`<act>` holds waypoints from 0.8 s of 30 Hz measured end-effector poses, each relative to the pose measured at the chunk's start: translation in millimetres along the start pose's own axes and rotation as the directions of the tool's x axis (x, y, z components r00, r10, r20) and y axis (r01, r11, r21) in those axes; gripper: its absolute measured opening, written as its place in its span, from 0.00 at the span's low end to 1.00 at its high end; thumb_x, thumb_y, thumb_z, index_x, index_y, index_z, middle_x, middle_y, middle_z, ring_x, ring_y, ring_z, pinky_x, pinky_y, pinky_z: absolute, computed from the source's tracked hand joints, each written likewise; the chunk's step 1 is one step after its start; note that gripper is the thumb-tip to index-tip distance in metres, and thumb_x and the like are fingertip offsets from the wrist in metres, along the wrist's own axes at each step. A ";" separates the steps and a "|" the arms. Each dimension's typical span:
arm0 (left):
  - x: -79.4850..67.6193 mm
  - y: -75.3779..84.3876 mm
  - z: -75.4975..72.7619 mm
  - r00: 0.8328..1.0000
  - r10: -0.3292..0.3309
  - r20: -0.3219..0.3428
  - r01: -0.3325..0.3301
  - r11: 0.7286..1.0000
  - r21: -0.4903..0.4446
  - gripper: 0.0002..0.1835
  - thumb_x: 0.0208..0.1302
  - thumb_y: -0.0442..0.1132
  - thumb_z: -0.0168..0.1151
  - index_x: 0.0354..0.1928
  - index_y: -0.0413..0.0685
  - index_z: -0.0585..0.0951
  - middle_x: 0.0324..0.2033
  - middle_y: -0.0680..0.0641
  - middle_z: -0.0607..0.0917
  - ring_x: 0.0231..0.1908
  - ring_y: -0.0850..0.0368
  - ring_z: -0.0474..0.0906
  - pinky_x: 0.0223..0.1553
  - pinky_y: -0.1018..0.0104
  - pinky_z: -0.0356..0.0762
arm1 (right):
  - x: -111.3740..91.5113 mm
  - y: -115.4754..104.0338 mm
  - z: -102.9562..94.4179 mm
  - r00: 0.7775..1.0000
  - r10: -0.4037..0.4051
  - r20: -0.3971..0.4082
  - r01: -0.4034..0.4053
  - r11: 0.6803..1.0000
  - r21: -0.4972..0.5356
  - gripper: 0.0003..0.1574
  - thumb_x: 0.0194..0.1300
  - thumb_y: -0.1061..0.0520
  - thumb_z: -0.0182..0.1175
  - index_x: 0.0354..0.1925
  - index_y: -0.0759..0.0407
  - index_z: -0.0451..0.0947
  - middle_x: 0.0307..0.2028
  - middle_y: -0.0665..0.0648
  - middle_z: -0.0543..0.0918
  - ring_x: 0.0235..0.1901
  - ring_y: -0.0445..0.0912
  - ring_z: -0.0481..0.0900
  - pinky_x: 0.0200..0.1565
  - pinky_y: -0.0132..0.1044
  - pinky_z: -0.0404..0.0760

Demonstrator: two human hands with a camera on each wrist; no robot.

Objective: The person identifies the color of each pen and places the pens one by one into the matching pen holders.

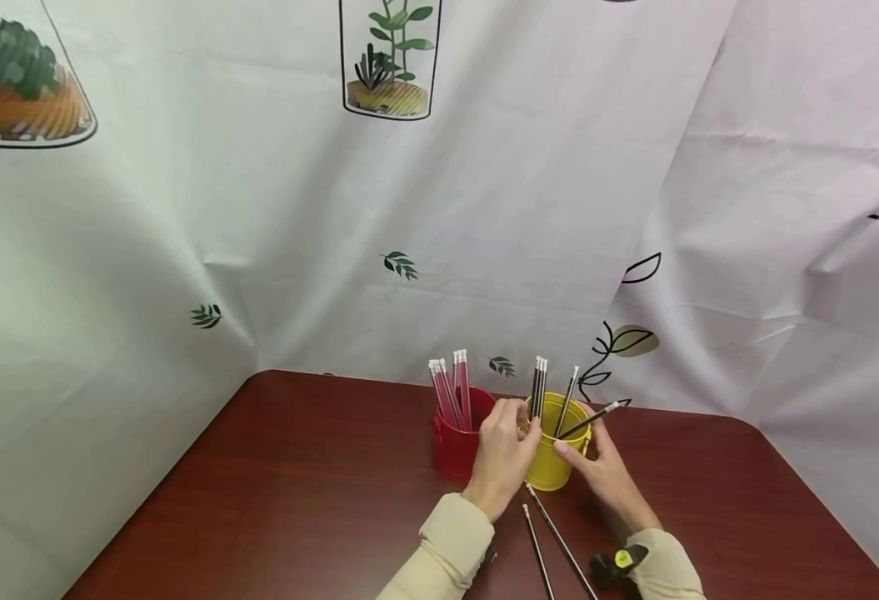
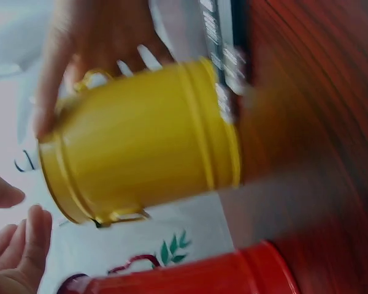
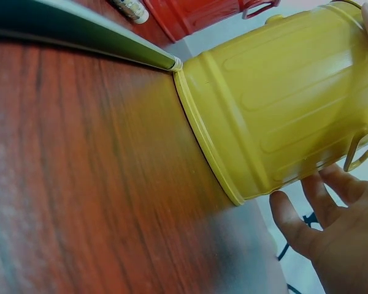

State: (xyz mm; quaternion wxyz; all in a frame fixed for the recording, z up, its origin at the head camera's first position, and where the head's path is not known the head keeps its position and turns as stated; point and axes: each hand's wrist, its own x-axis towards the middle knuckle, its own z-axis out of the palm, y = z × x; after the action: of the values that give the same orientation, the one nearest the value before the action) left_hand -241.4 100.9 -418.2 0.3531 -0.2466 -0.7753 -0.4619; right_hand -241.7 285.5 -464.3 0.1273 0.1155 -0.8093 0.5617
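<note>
A yellow bucket [image 1: 547,467] stands on the table with several black pencils [image 1: 539,387] upright or leaning in it. My right hand [image 1: 607,471] holds the bucket by its right side, thumb at the near rim and fingers round the far side; the right wrist view shows fingertips [image 3: 288,214] along its wall. My left hand [image 1: 505,454] is at the bucket's left rim. In the left wrist view its thumb and bent fingers [image 2: 34,245] stand apart with nothing between them. Two more black pencils [image 1: 559,537] lie on the table before the bucket.
Left of the yellow bucket stands a red bucket [image 1: 454,454] with several pink pencils [image 1: 450,392] in it, partly behind my left hand. The brown table [image 1: 297,483] ends at a white printed curtain [image 1: 297,250].
</note>
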 end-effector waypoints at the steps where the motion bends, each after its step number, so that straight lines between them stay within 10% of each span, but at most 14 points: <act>1: -0.7 2.5 0.3 1.000 -0.013 0.016 0.013 1.000 0.015 0.05 0.54 0.33 0.64 0.31 0.41 0.77 0.26 0.50 0.76 0.24 0.65 0.74 0.28 0.83 0.74 | 0.2 0.4 -0.3 1.000 -0.005 0.001 0.005 1.000 0.003 0.43 0.62 0.57 0.59 0.69 0.48 0.49 0.58 0.62 0.68 0.51 0.41 0.72 0.47 0.27 0.73; 7: -4.4 16.9 0.6 0.966 -0.173 0.192 0.150 0.980 0.129 0.09 0.55 0.34 0.62 0.20 0.47 0.75 0.15 0.57 0.70 0.18 0.69 0.64 0.20 0.81 0.66 | 1.4 1.5 -2.9 0.999 -0.040 0.006 0.040 0.999 -0.032 0.43 0.62 0.57 0.59 0.69 0.47 0.49 0.57 0.62 0.69 0.49 0.40 0.72 0.46 0.29 0.73; 13: -12.3 21.8 -2.7 0.837 -0.364 0.409 0.281 0.927 0.249 0.16 0.51 0.34 0.62 0.12 0.48 0.69 0.08 0.56 0.62 0.11 0.64 0.58 0.11 0.72 0.58 | 1.5 2.3 -2.9 0.999 -0.047 0.018 0.047 0.999 -0.001 0.43 0.62 0.58 0.59 0.69 0.49 0.49 0.56 0.62 0.69 0.48 0.41 0.73 0.46 0.29 0.74; 20: -22.9 22.9 -6.9 0.749 -0.405 0.525 0.224 0.900 0.375 0.08 0.44 0.33 0.65 0.16 0.45 0.74 0.10 0.52 0.68 0.13 0.60 0.64 0.13 0.69 0.63 | 1.0 1.5 -2.5 1.000 -0.024 0.001 0.024 0.999 -0.028 0.43 0.61 0.57 0.59 0.69 0.46 0.50 0.57 0.59 0.69 0.50 0.40 0.71 0.48 0.29 0.71; 24: -28.2 26.5 -7.1 0.669 -0.488 0.560 0.283 0.865 0.414 0.08 0.43 0.33 0.65 0.15 0.44 0.76 0.09 0.51 0.70 0.07 0.60 0.66 0.09 0.70 0.64 | 0.8 0.7 -2.5 0.999 -0.032 -0.001 0.032 0.999 -0.037 0.43 0.61 0.57 0.59 0.69 0.45 0.50 0.58 0.58 0.69 0.51 0.40 0.70 0.49 0.27 0.70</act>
State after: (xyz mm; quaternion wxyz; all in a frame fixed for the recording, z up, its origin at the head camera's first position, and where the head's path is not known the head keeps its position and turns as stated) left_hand -202.6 104.9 -423.4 -0.0121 -0.1642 -0.9421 -0.2921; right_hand -242.5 288.1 -463.8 0.1388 0.1256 -0.8174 0.5448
